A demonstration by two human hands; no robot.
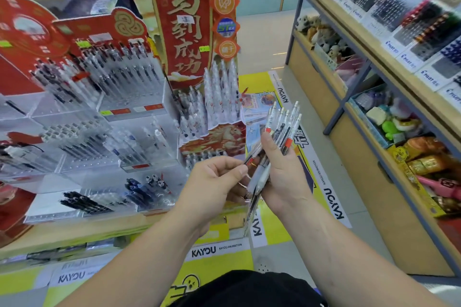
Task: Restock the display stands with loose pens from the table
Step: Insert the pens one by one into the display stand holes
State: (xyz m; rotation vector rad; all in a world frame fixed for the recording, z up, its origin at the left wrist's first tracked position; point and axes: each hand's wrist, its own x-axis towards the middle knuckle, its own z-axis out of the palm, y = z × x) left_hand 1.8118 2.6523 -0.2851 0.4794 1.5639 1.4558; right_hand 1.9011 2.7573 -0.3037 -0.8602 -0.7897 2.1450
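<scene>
- Several clear-barrelled pens with red bands stood fanned upward in the right hand. Its fingers and thumb were curled firmly around their lower barrels, and it held them in the air just right of the stands.
- One more clear pen with a red band was pinched between the thumb and forefinger of the left hand. This pen lay against the bundle.
- At left, a tiered clear acrylic display stand sat on the pale wooden table. Its upper rows were packed with slanted white and dark pens, too blurred to tell apart.
- On its lowest tier, one compartment held black pens. The neighbouring compartment held dark blue pens.
- Beside it rose a tall red cardboard stand with gold characters. Rows of white capped pens stood upright in its stepped pockets.
- At right stood a wooden shelf unit with a grey frame:
  - a slanted rack of dark pens on top;
  - a bin of plush animals beneath;
  - a blue box of soft coloured toys lower down.
</scene>
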